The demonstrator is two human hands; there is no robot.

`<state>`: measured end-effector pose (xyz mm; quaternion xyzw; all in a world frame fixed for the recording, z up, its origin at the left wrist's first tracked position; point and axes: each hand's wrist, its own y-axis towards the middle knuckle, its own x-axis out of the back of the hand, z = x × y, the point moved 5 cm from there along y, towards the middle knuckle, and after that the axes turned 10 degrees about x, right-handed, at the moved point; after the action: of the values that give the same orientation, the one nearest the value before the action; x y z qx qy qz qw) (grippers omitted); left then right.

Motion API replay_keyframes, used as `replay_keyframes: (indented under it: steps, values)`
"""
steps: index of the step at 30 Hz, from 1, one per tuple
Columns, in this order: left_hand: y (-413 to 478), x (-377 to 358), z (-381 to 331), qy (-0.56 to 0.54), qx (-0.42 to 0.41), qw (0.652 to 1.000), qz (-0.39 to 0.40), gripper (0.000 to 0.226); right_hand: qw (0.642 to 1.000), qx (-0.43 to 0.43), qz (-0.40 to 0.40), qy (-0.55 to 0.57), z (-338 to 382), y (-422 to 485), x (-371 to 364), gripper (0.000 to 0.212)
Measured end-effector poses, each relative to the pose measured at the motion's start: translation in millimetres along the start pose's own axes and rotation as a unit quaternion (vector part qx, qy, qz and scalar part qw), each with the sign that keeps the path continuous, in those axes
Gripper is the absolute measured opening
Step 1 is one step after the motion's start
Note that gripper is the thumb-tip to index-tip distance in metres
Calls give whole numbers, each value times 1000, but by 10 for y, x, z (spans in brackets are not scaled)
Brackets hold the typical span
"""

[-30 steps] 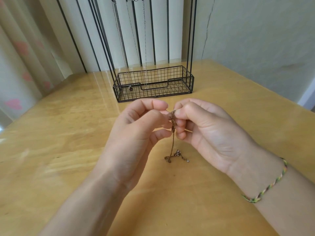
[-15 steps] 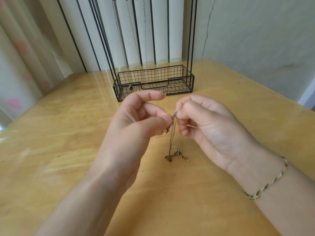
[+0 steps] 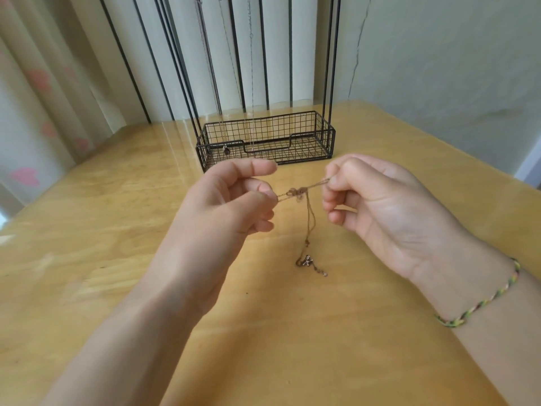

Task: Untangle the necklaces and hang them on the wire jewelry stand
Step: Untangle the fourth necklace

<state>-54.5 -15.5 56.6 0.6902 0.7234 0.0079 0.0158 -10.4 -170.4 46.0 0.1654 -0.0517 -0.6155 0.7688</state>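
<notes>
A wooden table [image 3: 96, 238] bears a wire jewelry stand [image 3: 292, 155]. In front of the stand lies a necklace [image 3: 306, 261], its pendant end.

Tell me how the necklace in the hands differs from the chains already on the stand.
The held necklace is knotted, pulled sideways between left hand and right hand; the hung chains drop straight. Its tail lies on the table; theirs reach the stand's basket. Both are thin chains.
</notes>
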Motion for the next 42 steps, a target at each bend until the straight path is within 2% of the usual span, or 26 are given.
replay_keyframes:
  steps: [2,6,8,10,13,15,17,19,22,25,28,33,38,42]
  values:
    - [-10,6,-13,103,-38,993,-39,25,1000,-15,-12,25,-6,10,19,22]
    - [-58,-30,-80,316,-122,935,-109,20,997,-37,-29,55,-17,19,51,23]
    - [-43,-13,-55,358,-135,914,-132,16,997,-43,-41,54,-34,23,52,23]
    - [-16,23,-33,362,-136,909,-154,14,996,-52,-53,54,-62,23,47,23]
    - [8,66,-25,330,-116,919,-180,12,992,-70,-72,76,-105,9,44,24]
    - [43,91,18,273,-69,942,-183,14,990,-76,-74,89,-131,-6,26,23]
    - [77,102,88,136,7,978,-157,26,989,-85,-70,100,-162,-21,-6,21]
    - [103,91,158,-18,77,991,-103,35,988,-94,-64,101,-193,-34,-39,21]
    - [90,12,197,-185,128,974,-21,25,983,-110,-62,131,-239,-44,-96,21]
    - [77,-11,208,-294,137,946,-1,14,965,-116,-53,229,-252,-43,-192,22]
    - [69,7,218,-298,148,943,6,12,948,-104,-39,297,-217,-41,-256,23]
    - [65,33,191,-213,120,970,-7,7,958,-82,-66,266,-186,-17,-176,21]
    - [50,-44,144,-327,103,939,37,3,949,-115,-73,283,-271,-31,-195,19]
    - [49,-31,109,-334,84,937,50,4,944,-146,-64,291,-343,-60,-230,13]
